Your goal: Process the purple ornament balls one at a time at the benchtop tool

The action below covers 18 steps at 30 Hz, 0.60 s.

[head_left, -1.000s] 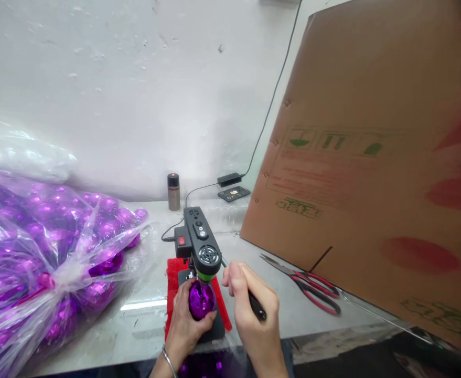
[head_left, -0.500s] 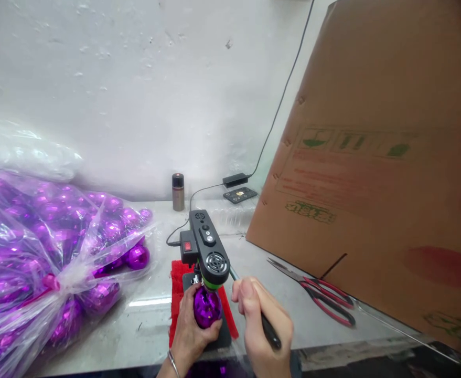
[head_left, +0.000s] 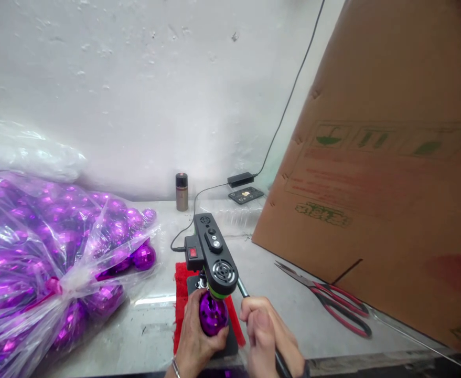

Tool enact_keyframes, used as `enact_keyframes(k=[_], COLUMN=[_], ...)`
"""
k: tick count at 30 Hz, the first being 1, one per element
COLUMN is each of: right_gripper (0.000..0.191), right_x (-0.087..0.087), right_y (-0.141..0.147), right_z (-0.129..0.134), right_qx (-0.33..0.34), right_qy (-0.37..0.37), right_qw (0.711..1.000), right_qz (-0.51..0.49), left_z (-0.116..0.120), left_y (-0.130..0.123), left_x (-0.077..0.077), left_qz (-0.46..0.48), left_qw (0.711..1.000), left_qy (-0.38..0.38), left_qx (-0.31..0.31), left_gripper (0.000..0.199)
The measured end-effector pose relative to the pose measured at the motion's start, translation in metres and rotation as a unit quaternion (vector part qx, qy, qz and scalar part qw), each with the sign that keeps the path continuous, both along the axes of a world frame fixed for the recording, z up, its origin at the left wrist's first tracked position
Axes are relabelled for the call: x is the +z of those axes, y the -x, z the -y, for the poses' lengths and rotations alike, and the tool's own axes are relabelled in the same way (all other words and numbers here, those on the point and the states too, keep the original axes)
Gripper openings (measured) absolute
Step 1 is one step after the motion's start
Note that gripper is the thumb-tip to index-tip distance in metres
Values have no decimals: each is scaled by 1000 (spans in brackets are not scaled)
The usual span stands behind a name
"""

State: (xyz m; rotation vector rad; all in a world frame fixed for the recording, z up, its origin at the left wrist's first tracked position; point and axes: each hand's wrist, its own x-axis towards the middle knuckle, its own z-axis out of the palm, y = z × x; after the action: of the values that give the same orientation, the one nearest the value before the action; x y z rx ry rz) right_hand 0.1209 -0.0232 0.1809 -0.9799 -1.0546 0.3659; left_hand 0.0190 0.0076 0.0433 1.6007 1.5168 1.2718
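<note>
My left hand [head_left: 194, 336] is wrapped round a shiny purple bauble [head_left: 213, 315], thumb in front and fingers behind. The ball sits right under the head of a small black bench press machine [head_left: 218, 257] with a green ring beneath it. Whether the head touches the ball, I cannot tell. A metal lever [head_left: 242, 287] slants from the machine's right side to a black grip, and my right hand [head_left: 271, 333] is closed round it. Beneath the machine lie its dark base [head_left: 230, 346] and a red cloth [head_left: 181, 304].
A clear bag of purple baubles [head_left: 57, 252] fills the left. Behind stand a small black-capped bottle [head_left: 182, 192], a power adapter [head_left: 240, 179] and a phone [head_left: 246, 195]. To the right are scissors [head_left: 332, 299] and a large cardboard box [head_left: 372, 178].
My right hand has come down and slightly right with the lever. My left hand still holds the bauble under the head. The whole view has shifted a little.
</note>
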Motion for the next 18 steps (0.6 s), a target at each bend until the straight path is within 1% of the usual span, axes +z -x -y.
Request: enact_keyframes(k=[4, 11, 18], right_gripper=[46, 49, 48], right_x=[-1, -6, -4], right_y=[1, -7, -4], right_z=[0, 0, 2], right_qx=[2, 4, 3], right_qy=[-14, 0, -3], right_qw=[1000, 999, 999], right_qz=[-8, 34, 32], left_z=[0, 0, 0], left_y=[-1, -1, -1], left_x=[2, 6, 3], left_qz=[-5, -8, -13], left_qw=[1000, 1000, 1000], left_qy=[-11, -13, -11], left_qx=[1, 6, 7], left_gripper=[66, 64, 66])
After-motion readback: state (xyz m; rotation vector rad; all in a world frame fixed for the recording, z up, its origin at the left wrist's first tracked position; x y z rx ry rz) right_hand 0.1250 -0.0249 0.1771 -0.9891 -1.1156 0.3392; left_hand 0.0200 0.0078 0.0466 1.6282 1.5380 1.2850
